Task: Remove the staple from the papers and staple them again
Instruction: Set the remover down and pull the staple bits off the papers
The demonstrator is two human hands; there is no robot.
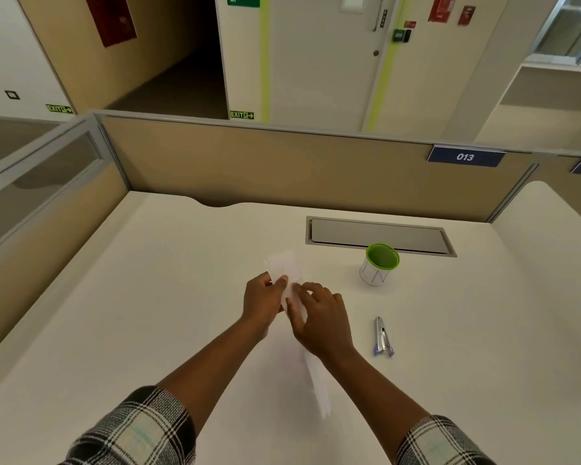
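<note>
The white papers (287, 265) are held above the middle of the white desk, their top end sticking up past my fingers and a long strip hanging down toward me under my right wrist. My left hand (262, 298) grips the papers from the left, thumb on the front. My right hand (319, 313) pinches the papers with its fingertips right beside the left thumb. The staple itself is too small to make out. A silver and blue stapler (382, 337) lies on the desk to the right of my right hand, untouched.
A white cup with a green rim (379, 265) stands at the right rear of the desk (148, 297). Behind it a grey cable hatch (379, 236) is set into the desktop. A beige partition (282, 162) closes off the far edge.
</note>
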